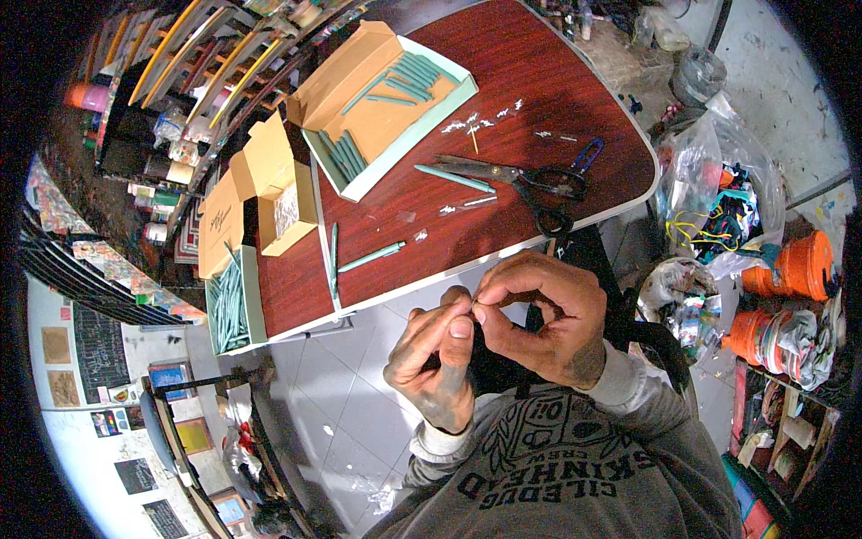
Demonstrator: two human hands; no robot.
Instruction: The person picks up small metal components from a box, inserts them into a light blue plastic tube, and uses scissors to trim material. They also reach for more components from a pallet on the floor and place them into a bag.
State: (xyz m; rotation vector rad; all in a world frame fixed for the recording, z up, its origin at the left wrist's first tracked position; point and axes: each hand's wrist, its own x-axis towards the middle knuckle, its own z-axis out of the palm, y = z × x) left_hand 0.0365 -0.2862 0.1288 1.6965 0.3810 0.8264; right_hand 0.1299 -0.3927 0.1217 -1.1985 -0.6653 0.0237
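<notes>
Over my lap, in front of the table edge, my left hand (433, 364) and my right hand (548, 314) meet at their fingertips. Both are pinched closed around something tiny that I cannot make out. Beyond them on the dark red table (575, 99) lie large black-handled scissors (512, 172), blades pointing left. A pale green pen (455, 178) rests by the blades. Farther left are a second green pen (373, 257) and a slim green pen-like stick (334, 265). Small white bits (485, 117) are scattered around.
An open cardboard box (415, 139) holds several green pens. Left of it stand a smaller box (289, 235) with white pieces and a box (254, 310) packed with green pens. Clear plastic bags (696, 193) and orange buckets (802, 265) sit at the right; shelves (171, 117) line the left.
</notes>
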